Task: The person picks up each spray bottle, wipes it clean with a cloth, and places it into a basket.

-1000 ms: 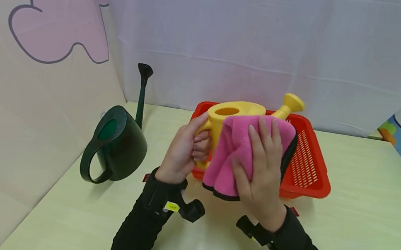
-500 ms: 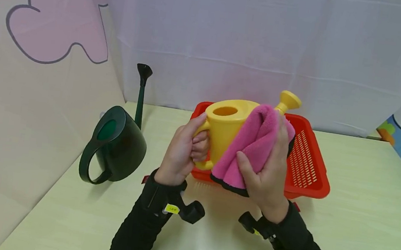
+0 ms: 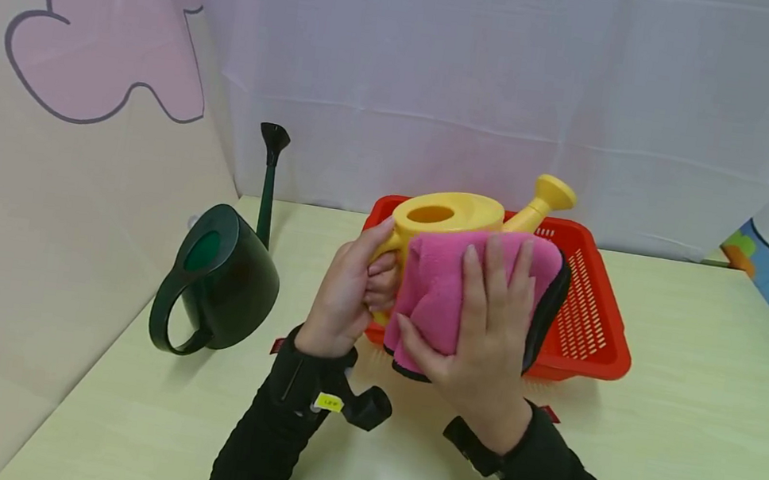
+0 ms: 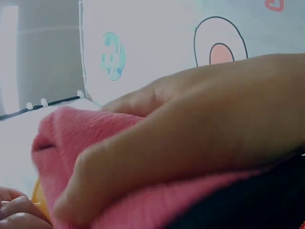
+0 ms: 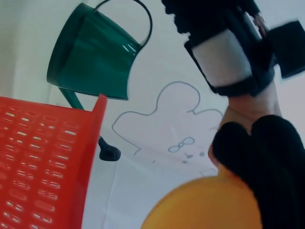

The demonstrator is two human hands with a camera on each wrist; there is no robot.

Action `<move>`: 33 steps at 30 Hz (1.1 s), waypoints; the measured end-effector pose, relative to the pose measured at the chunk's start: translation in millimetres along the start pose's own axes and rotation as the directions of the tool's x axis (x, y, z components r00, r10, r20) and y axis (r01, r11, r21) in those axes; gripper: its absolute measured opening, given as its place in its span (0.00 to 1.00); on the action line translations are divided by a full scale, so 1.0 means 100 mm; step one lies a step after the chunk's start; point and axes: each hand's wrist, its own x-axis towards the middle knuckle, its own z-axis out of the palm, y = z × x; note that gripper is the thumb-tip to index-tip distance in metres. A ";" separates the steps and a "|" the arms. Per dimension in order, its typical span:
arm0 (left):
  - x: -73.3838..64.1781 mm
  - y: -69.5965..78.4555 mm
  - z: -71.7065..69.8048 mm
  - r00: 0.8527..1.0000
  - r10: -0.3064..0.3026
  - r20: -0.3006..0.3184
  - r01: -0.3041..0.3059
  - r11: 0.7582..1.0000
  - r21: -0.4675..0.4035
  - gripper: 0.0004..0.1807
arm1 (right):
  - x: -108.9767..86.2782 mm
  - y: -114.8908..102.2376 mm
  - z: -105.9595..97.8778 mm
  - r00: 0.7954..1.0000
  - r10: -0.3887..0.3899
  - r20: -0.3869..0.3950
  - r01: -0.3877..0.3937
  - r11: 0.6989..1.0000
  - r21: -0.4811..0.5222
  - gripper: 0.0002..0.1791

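Head view alone, yellow watering-can spout (image 3: 534,212), opening (image 3: 430,214)

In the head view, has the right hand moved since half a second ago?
Yes. Judged against the red basket, the right hand has shifted leftward in the picture, closer to the left hand.

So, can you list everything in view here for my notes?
Table: 1, pale yellow-green, across the foreground
Basket: 1, red, on the table
Standing watering can: 1, dark green, left of the basket
Held watering can: 1, yellow, overlapping the basket in the head view
Cloth: 1, pink with black edging, against the yellow can
Backdrop: count unclear, pale with cartoon prints, around the table
Wrist cameras: 2, black, one per wrist
Left hand: 1, bare, gripping the yellow can's handle
Right hand: 1, bare, pressing the cloth
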 end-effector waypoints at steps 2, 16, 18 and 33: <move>0.00 -0.01 0.00 1.000 -0.006 -0.011 0.006 1.000 -0.008 0.24 | -0.03 -0.05 0.03 0.998 -0.058 0.002 0.058 0.995 -0.087 0.37; 0.01 -0.01 0.00 1.000 -0.019 -0.017 0.019 0.999 -0.036 0.23 | 0.00 0.00 0.03 0.994 -0.104 -0.030 0.103 0.994 -0.028 0.31; 0.00 0.00 0.00 1.000 -0.022 -0.011 0.021 0.999 -0.033 0.23 | 0.02 0.03 0.00 0.997 -0.067 -0.036 0.068 0.997 0.044 0.32; -0.03 0.04 0.01 0.999 -0.012 -0.048 0.012 1.000 0.003 0.24 | 0.12 0.19 -0.10 0.976 0.189 0.111 -0.218 0.891 0.398 0.44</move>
